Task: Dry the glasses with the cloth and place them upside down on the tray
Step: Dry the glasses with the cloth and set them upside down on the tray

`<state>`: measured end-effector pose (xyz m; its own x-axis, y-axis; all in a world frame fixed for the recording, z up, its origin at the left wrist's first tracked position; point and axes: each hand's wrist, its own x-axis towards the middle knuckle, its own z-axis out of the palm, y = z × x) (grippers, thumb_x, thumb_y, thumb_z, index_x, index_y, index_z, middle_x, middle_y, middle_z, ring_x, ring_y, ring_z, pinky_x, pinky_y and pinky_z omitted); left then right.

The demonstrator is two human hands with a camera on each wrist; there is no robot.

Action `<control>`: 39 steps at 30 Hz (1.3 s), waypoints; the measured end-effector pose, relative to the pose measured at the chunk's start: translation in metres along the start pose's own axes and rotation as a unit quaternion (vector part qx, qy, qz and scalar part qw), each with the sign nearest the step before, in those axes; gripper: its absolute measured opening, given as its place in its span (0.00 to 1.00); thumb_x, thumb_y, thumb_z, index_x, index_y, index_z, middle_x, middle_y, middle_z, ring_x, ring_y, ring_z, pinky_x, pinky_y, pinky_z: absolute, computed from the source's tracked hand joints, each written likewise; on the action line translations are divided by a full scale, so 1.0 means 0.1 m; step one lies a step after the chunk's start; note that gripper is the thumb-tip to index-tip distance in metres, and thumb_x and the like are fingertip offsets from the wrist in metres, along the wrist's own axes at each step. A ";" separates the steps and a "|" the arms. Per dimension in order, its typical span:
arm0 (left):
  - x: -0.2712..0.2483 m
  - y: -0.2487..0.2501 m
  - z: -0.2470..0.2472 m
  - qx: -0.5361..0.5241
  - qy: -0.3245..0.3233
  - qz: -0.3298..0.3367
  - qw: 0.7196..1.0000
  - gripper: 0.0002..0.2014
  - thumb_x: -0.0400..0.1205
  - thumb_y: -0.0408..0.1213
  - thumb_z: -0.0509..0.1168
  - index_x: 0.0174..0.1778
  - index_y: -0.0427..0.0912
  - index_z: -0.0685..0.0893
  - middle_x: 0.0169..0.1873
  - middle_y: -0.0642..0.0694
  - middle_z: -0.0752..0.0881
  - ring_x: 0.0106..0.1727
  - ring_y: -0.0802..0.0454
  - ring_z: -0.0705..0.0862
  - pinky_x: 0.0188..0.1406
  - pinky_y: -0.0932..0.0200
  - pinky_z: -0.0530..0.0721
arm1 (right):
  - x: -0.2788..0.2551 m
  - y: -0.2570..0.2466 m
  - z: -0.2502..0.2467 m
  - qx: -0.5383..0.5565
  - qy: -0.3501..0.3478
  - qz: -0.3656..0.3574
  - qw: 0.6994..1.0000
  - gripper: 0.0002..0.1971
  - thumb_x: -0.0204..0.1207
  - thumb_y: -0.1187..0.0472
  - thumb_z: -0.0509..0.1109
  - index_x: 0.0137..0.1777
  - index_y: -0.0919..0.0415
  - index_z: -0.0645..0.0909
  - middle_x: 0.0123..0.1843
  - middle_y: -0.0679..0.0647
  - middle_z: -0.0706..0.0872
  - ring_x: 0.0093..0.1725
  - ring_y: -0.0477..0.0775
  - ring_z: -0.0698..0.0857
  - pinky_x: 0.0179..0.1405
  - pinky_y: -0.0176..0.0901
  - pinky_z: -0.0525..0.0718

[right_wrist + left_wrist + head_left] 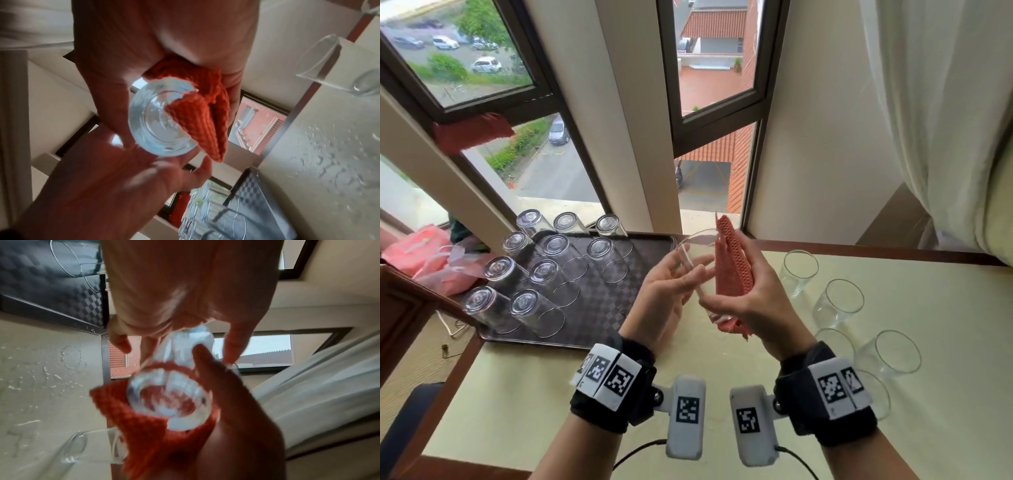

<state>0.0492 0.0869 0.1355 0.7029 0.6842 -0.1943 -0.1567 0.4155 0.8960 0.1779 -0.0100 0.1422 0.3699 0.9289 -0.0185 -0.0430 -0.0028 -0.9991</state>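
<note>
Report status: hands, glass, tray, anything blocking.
Left hand fingers on glass; right hand grips cloth against it. Tray holds eleven upside-down glasses. Nothing blocking its near-right space.

I see a coral-red waffle-knit cloth (732, 270), clear glasses (544, 274) on a dark checkered tray (599, 308), a pale cream desk (722, 411) edged in brown, black-and-white marker wristbands (606, 377).

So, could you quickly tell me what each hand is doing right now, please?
Left hand: fingers curled loosely round the glass, holding it.
Right hand: gripping the red cloth against the glass.
</note>
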 end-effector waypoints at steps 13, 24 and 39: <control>-0.01 0.00 0.17 -0.008 -0.018 0.009 1.000 0.33 0.78 0.46 0.71 0.75 0.31 0.72 0.71 0.35 0.82 0.74 0.41 0.79 0.79 0.40 0.72 | -0.05 -0.01 -0.08 0.081 -0.025 0.014 0.996 0.44 0.54 0.57 0.85 0.74 0.49 0.75 0.65 0.49 0.87 0.66 0.52 0.86 0.62 0.51 0.88; -0.02 0.01 0.33 -0.038 -0.048 0.022 0.998 0.17 0.82 0.40 0.64 0.66 0.43 0.78 0.60 0.46 0.89 0.64 0.49 0.87 0.60 0.52 0.87 | -0.14 -0.04 -0.03 0.182 -0.070 0.035 0.980 0.37 0.64 0.71 0.73 0.76 0.57 0.73 0.68 0.64 0.85 0.66 0.65 0.86 0.64 0.64 0.86; 0.03 -0.11 0.20 -0.039 0.065 0.003 0.997 0.38 0.64 0.44 0.83 0.70 0.36 0.80 0.68 0.39 0.84 0.72 0.44 0.82 0.77 0.46 0.74 | -0.17 0.05 -0.09 0.111 0.018 0.029 0.993 0.37 0.56 0.75 0.85 0.67 0.57 0.82 0.61 0.50 0.91 0.63 0.48 0.89 0.56 0.36 0.86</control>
<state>0.0669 0.0724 0.1328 0.6063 0.7568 -0.2444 -0.2167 0.4529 0.8648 0.1797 -0.0292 0.1369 0.3939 0.9156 -0.0808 -0.2666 0.0296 -0.9634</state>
